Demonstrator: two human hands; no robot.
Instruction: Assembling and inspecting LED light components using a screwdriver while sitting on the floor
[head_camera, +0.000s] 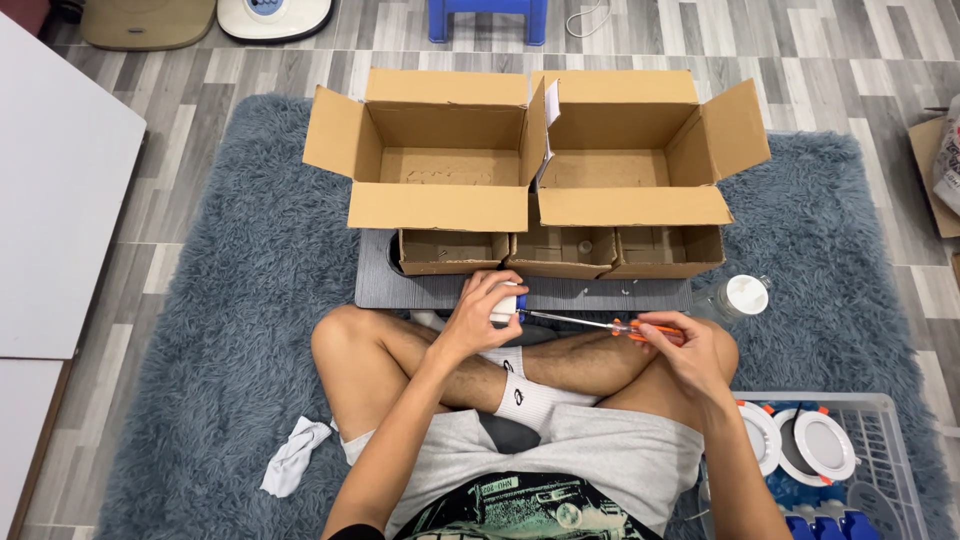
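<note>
I sit cross-legged on a rug. My left hand (483, 312) is closed around a small white part with a blue bit (508, 306), held over my legs. My right hand (672, 345) grips the orange handle of a screwdriver (590, 322), whose thin metal shaft points left and its tip meets the white part. Both hands hover just in front of a dark grey lap tray (375, 280).
Two large open cardboard boxes (440, 150) (630, 150) stand behind three small cardboard trays (560, 250) on the grey tray. A clear bottle with a white cap (745, 295) lies to the right. A white basket (880, 440) holds round white lamps. A white cloth (295, 455) lies on the blue-grey rug (230, 300).
</note>
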